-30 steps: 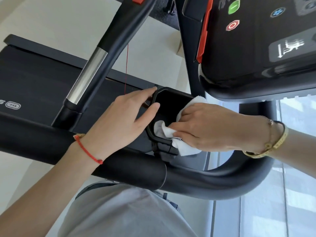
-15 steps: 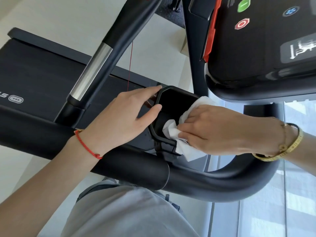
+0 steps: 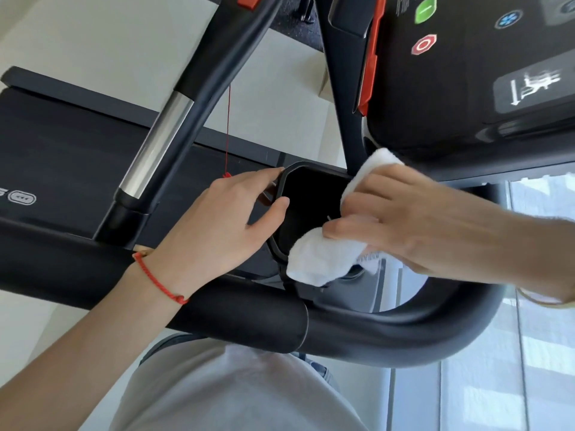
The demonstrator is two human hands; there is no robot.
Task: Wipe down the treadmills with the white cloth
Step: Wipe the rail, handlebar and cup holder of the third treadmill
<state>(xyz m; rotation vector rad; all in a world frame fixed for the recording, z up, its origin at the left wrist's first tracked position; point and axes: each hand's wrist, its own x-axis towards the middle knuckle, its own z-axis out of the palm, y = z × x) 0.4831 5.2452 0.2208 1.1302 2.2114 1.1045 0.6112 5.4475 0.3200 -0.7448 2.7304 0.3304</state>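
Observation:
A black cup holder (image 3: 306, 194) sits between the treadmill's thick black handlebar (image 3: 242, 315) and its console (image 3: 460, 88). My left hand (image 3: 217, 225) grips the holder's left rim, thumb on the inner edge. My right hand (image 3: 413, 219) holds the white cloth (image 3: 323, 259) bunched over the holder's right and near rim; one end of the cloth sticks out above my fingers by the console's lower edge. The hand is blurred. The holder's inside is dark and mostly uncovered.
A black handrail with a silver grip (image 3: 158, 141) slants up on the left. The dark running belt (image 3: 62, 150) lies beneath. A red safety cord (image 3: 228, 129) hangs near my left fingers. Red and green buttons (image 3: 423, 45) sit on the console. A window (image 3: 529, 353) is at the right.
My right hand has lifted out of the holder and moved right and up, dragging the cloth onto the rim. The left hand keeps its grip. The view has shifted slightly.

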